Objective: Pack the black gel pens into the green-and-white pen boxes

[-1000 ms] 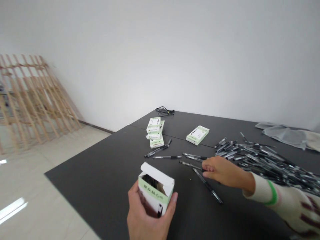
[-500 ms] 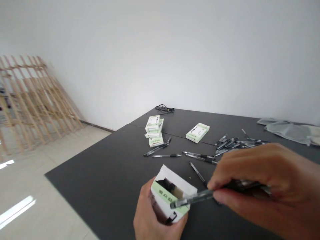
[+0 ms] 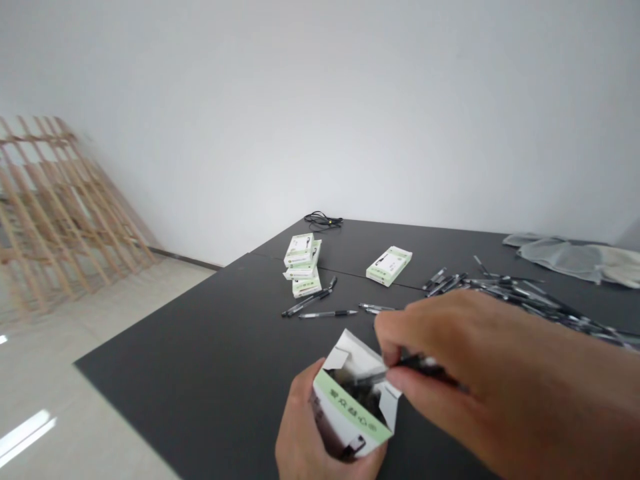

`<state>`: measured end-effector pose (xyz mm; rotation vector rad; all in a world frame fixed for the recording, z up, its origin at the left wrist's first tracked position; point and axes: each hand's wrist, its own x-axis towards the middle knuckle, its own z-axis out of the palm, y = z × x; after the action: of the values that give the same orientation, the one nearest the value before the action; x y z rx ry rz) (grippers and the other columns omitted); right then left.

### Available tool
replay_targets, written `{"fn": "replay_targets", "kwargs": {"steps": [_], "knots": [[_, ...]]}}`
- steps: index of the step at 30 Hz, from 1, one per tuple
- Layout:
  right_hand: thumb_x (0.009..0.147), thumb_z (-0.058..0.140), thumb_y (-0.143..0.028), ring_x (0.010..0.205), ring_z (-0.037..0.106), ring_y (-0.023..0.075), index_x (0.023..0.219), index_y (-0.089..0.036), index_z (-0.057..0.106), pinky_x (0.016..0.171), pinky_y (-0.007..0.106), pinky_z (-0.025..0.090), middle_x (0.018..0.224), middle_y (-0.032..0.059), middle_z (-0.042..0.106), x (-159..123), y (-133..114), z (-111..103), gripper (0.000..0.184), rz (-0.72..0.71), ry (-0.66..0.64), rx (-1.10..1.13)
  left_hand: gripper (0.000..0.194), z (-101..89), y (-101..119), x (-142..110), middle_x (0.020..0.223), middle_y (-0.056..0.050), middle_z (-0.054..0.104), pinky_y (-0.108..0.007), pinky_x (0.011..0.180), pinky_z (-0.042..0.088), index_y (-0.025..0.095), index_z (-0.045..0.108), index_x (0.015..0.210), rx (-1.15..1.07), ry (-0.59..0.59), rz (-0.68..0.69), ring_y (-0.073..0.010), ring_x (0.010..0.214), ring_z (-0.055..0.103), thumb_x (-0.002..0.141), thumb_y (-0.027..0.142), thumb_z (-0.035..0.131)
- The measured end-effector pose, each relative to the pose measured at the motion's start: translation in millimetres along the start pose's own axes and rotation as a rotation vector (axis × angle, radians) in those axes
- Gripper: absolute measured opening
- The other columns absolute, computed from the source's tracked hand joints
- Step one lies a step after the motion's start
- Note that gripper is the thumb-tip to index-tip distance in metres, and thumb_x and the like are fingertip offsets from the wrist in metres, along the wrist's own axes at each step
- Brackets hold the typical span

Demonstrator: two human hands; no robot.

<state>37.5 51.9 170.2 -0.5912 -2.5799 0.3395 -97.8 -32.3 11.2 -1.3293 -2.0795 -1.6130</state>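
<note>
My left hand (image 3: 307, 427) is wrapped round a small white and green cardboard pen box (image 3: 345, 420), its open end facing up toward me with the flaps spread. My right hand (image 3: 450, 353) pinches a clear and black pen (image 3: 373, 379). The pen's front end reaches into the box's opening, while its rear lies under my fingers. The inside of the box is dark, and what lies deeper cannot be made out. Just beyond the box, a loose pen (image 3: 327, 314) rests on the black table (image 3: 210, 353).
A stack of similar boxes (image 3: 303, 263) stands at the back left, and a single box (image 3: 389, 265) lies further right. Several pens (image 3: 530, 297) are heaped behind my right hand. A coiled black cable (image 3: 323, 220), pale mesh cloth (image 3: 565, 257) and a wooden rack (image 3: 65, 213) are also in view.
My right hand has moved left, bringing the pen from in front of the box to inside its opening. The box has shifted slightly right. The whole view has turned a little to the right.
</note>
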Motion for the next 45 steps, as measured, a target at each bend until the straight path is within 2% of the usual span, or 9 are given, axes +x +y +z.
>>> {"fn": "replay_targets", "kwargs": {"steps": [8,14,19,22,25,32,36,40,45], "knots": [[0.081,0.057,-0.020,0.062,0.062,0.0221,0.088,-0.019,0.058,0.052,0.029,0.043,0.076,0.0059,0.066,18,-32,41,0.007,0.117,-0.266,-0.039,0.058,2.8,-2,1,0.092,-0.005,0.067,-0.034,0.064,0.054,0.023,0.054,0.114,-0.054,-0.003,-0.193,-0.0250,0.077,0.067,0.061,0.043,0.068],[0.089,0.055,-0.014,0.067,0.061,0.0134,0.085,-0.022,0.057,0.057,0.023,0.042,0.077,-0.0032,0.065,9,-10,34,0.009,0.033,-0.004,0.118,0.062,-1.6,-1,6,0.088,-0.004,0.065,-0.035,0.068,0.054,0.020,0.053,0.114,-0.081,0.041,-0.243,-0.0233,0.074,0.066,0.061,0.048,0.070],[0.091,0.053,-0.014,0.080,0.064,0.0163,0.091,-0.017,0.063,0.067,0.025,0.046,0.090,0.0016,0.069,-4,-11,53,0.010,-0.268,-0.108,0.027,0.046,-0.9,6,7,0.091,-0.005,0.065,-0.036,0.075,0.054,0.020,0.056,0.109,-0.142,0.066,-0.246,-0.0232,0.081,0.066,0.069,0.041,0.058],[0.095,0.050,-0.020,0.077,0.063,0.0137,0.096,-0.019,0.064,0.069,0.023,0.045,0.088,0.0004,0.069,3,-10,37,0.013,-0.226,-0.030,0.056,0.057,-5.2,3,9,0.091,-0.006,0.065,-0.035,0.070,0.055,0.019,0.053,0.114,-0.115,0.085,-0.338,-0.0237,0.078,0.066,0.067,0.048,0.064],[0.096,0.045,-0.022,0.072,0.063,0.0147,0.087,-0.019,0.064,0.067,0.025,0.043,0.079,0.0018,0.067,14,12,24,0.021,-0.090,0.051,-0.086,0.074,-11.6,-4,11,0.090,-0.005,0.064,-0.036,0.069,0.054,0.017,0.049,0.120,0.004,0.126,-0.433,-0.0248,0.077,0.066,0.060,0.053,0.073],[0.085,0.062,-0.035,0.096,0.066,0.0355,0.114,-0.005,0.059,0.076,0.039,0.049,0.105,0.0227,0.068,-7,103,92,0.042,0.342,-0.495,-0.351,0.077,-10.8,-6,14,0.089,-0.005,0.062,-0.033,0.067,0.054,0.015,0.049,0.121,0.014,0.117,-0.433,-0.0220,0.073,0.064,0.060,0.057,0.073],[0.083,0.057,-0.017,0.090,0.067,0.0293,0.092,-0.012,0.065,0.074,0.035,0.048,0.095,0.0136,0.071,-17,121,111,0.014,0.325,-0.526,-0.221,0.075,-7.2,-4,14,0.087,-0.005,0.061,-0.032,0.066,0.055,0.015,0.051,0.118,0.006,0.087,-0.382,-0.0218,0.073,0.064,0.060,0.057,0.073],[0.084,0.054,-0.013,0.076,0.065,0.0201,0.086,-0.015,0.060,0.067,0.029,0.046,0.079,0.0063,0.069,-10,116,90,0.007,0.243,-0.432,-0.091,0.073,-6.2,-7,10,0.089,-0.006,0.062,-0.033,0.066,0.056,0.014,0.051,0.118,0.006,0.110,-0.327,-0.0221,0.073,0.065,0.061,0.054,0.073],[0.096,0.045,-0.029,0.062,0.059,0.0131,0.090,-0.020,0.064,0.051,0.022,0.041,0.070,-0.0014,0.065,-4,74,14,0.022,0.155,-0.291,0.242,0.072,-4.5,-7,6,0.088,-0.005,0.062,-0.031,0.061,0.055,0.016,0.052,0.119,0.054,0.110,-0.222,-0.0208,0.069,0.064,0.061,0.051,0.075]]}}
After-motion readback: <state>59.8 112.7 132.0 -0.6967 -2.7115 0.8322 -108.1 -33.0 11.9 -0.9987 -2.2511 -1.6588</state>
